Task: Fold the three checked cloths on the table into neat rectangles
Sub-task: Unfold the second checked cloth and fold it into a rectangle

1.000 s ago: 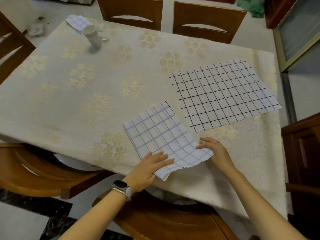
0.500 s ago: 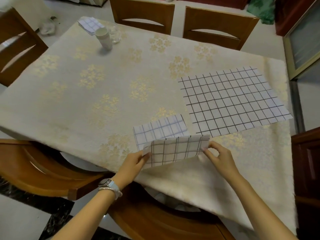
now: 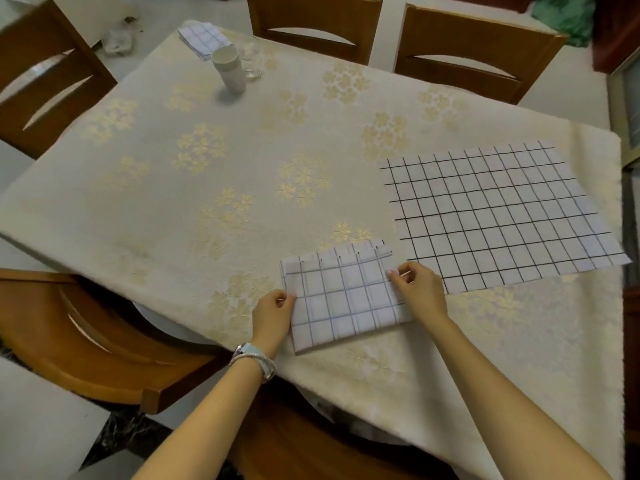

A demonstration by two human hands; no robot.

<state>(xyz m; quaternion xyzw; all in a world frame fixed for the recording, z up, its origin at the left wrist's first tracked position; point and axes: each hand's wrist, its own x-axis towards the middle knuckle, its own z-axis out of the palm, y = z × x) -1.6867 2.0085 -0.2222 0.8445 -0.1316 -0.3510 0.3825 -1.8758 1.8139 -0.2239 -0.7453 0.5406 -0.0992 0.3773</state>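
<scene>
A small white cloth with a checked grid (image 3: 343,299) lies folded over near the table's front edge. My left hand (image 3: 273,315) pinches its left edge and my right hand (image 3: 417,289) pinches its right edge, holding the upper layer down over the lower one. To the right, a larger black-checked cloth (image 3: 498,216) lies spread flat. A third checked cloth (image 3: 202,38) sits folded at the table's far left corner.
The table carries a cream tablecloth with gold flowers (image 3: 207,168). A stack of paper cups (image 3: 230,69) and a clear glass (image 3: 252,62) stand by the far cloth. Wooden chairs (image 3: 478,53) ring the table; one seat (image 3: 86,334) is at my near left.
Both hands lifted the near edge of the small cloth and carried it away from me, laying it over the far half. The cloth is now half as deep.
</scene>
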